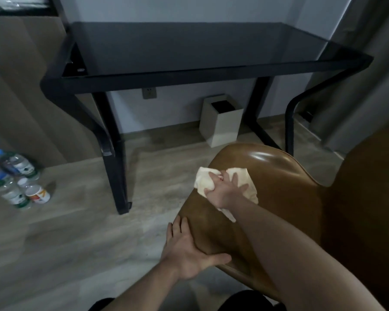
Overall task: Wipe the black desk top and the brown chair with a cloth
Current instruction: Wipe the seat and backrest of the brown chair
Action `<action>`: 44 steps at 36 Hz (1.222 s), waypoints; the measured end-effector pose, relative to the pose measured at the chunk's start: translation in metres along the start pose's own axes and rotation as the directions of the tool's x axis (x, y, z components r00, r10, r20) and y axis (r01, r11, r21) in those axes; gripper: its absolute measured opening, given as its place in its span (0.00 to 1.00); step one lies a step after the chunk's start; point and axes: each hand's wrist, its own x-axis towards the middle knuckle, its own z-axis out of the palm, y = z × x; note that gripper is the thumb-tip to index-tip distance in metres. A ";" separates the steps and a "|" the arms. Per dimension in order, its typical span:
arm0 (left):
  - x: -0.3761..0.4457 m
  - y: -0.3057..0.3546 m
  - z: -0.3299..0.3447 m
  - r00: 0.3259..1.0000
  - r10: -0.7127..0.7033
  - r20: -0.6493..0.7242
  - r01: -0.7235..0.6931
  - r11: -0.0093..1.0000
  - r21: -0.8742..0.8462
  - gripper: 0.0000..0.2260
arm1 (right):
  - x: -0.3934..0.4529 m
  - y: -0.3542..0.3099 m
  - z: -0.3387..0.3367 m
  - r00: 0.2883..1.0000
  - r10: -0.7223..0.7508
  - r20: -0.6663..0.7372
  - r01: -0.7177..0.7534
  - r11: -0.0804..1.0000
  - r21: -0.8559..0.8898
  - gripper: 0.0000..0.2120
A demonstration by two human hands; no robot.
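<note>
The brown chair (279,194) stands at the lower right, its glossy seat facing me. My right hand (225,189) presses a crumpled white cloth (206,181) flat onto the seat near its left front edge, fingers spread over it. My left hand (186,250) grips the seat's near left rim, thumb on top and fingers along the side. The black desk (189,48) with a dark glass top stands behind the chair, bare.
A white square waste bin (220,122) sits under the desk by the wall. Several water bottles (11,173) and a paper cup (37,194) stand on the wooden floor at the left. Grey curtain (368,63) hangs at the right.
</note>
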 end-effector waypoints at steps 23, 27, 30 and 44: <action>-0.021 0.004 -0.013 0.997 -0.010 0.070 0.011 1.000 -0.004 0.78 | -0.105 0.020 0.036 0.991 -0.132 -0.002 0.131 0.989 0.072 0.30; -0.022 0.004 -0.015 0.997 -0.008 0.081 0.006 1.000 0.017 0.78 | -0.119 0.029 0.041 0.996 -0.084 0.001 0.083 0.988 0.133 0.30; -0.020 0.003 -0.014 0.998 -0.003 0.069 0.002 1.000 0.018 0.78 | -0.114 0.029 0.038 0.996 -0.082 0.027 0.078 0.988 0.134 0.30; 0.004 -0.006 -0.010 0.995 0.013 0.098 -0.014 1.000 0.007 0.77 | 0.002 0.034 -0.005 0.996 0.046 -0.072 -0.035 0.988 0.148 0.31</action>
